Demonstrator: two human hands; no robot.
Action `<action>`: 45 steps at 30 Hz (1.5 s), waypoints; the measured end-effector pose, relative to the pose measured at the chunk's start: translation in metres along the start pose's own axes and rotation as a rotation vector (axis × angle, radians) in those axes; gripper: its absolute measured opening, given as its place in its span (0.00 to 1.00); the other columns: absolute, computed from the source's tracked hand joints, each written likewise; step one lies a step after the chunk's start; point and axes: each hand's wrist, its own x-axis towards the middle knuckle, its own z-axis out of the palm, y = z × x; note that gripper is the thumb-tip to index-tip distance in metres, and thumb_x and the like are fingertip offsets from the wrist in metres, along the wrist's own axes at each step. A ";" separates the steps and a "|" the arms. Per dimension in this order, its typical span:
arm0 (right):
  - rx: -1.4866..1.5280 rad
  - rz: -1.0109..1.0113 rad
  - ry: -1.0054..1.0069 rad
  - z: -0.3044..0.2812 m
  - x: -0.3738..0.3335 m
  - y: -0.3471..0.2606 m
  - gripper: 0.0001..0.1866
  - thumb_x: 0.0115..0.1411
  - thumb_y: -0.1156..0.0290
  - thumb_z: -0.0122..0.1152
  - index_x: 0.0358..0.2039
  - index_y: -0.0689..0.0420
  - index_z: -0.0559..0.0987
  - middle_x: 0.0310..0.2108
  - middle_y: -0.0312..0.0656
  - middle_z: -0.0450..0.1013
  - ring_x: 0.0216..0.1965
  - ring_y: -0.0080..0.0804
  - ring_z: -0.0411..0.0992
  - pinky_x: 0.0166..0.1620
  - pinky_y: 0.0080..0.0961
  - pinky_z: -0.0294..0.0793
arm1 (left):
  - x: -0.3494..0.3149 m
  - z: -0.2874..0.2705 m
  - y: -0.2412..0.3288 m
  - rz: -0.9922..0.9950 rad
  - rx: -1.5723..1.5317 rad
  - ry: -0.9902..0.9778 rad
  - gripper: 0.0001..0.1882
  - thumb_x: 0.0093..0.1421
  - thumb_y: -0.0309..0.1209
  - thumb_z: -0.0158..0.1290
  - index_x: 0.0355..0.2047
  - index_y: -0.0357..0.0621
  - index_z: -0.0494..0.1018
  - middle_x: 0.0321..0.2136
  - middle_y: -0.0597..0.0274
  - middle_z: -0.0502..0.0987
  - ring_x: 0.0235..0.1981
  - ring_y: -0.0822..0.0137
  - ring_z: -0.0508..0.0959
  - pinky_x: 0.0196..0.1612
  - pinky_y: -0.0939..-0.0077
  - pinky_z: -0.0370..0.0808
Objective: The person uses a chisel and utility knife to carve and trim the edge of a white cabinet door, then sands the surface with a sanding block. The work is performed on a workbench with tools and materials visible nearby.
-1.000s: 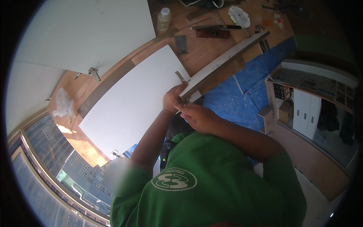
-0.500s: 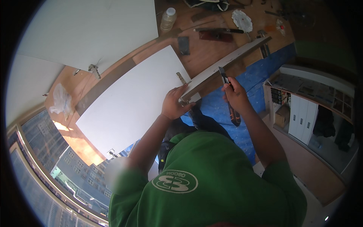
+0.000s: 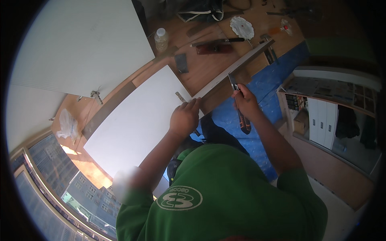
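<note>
My right hand point(image 3: 246, 103) is closed around a black and orange utility knife point(image 3: 243, 121), whose blade is out. The blade's tip is at the near edge of a long, narrow board point(image 3: 237, 65); whether it touches is hard to tell. My left hand point(image 3: 185, 119) closes over the board's near-left end, fingers together on top and thumb hidden. Under and beside that hand lies a large white panel point(image 3: 128, 114). A small metal fitting point(image 3: 179, 97), like a hinge, sits at the panel's right edge.
On the wooden worktop point(image 3: 205, 72) are a clear bottle point(image 3: 161, 40), a dark flat piece point(image 3: 181, 63), a long dark tool point(image 3: 217, 42), a hammer point(image 3: 268, 42) and a crumpled white wrapper point(image 3: 242, 28). Blue sheeting point(image 3: 263, 96) covers the floor. A white cabinet point(image 3: 323, 122) stands right.
My left hand has gone from spread fingers and thumb to closed over the board's end. The knife blade now reaches the board's edge. The view has shifted slightly.
</note>
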 end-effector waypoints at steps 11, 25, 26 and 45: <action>0.083 -0.055 -0.155 -0.070 0.045 0.021 0.12 0.75 0.67 0.50 0.53 0.58 0.72 0.35 0.37 0.75 0.28 0.22 0.75 0.32 0.24 0.77 | 0.072 0.045 0.037 -0.114 0.018 -0.041 0.31 0.61 0.24 0.51 0.66 0.48 0.67 0.58 0.54 0.78 0.55 0.51 0.79 0.54 0.56 0.79; -0.082 -0.352 -0.418 -0.163 0.118 0.064 0.11 0.73 0.67 0.54 0.49 0.61 0.73 0.25 0.47 0.76 0.26 0.42 0.79 0.33 0.39 0.75 | 0.142 0.079 0.098 -0.339 0.082 0.073 0.25 0.61 0.30 0.58 0.60 0.54 0.75 0.52 0.59 0.82 0.49 0.53 0.83 0.48 0.56 0.82; -0.078 -0.293 -0.421 -0.168 0.122 0.062 0.10 0.73 0.67 0.54 0.48 0.60 0.73 0.24 0.48 0.76 0.27 0.45 0.79 0.33 0.40 0.74 | 0.139 0.081 0.098 -0.398 0.079 0.072 0.24 0.61 0.31 0.59 0.60 0.53 0.75 0.52 0.60 0.82 0.49 0.52 0.83 0.49 0.55 0.82; -0.055 -0.110 -0.715 -0.111 0.104 0.070 0.13 0.75 0.61 0.54 0.36 0.57 0.72 0.21 0.35 0.70 0.23 0.24 0.72 0.29 0.31 0.73 | 0.084 0.097 0.081 -0.564 0.178 -0.081 0.29 0.54 0.32 0.58 0.59 0.46 0.75 0.58 0.50 0.79 0.58 0.48 0.79 0.59 0.57 0.79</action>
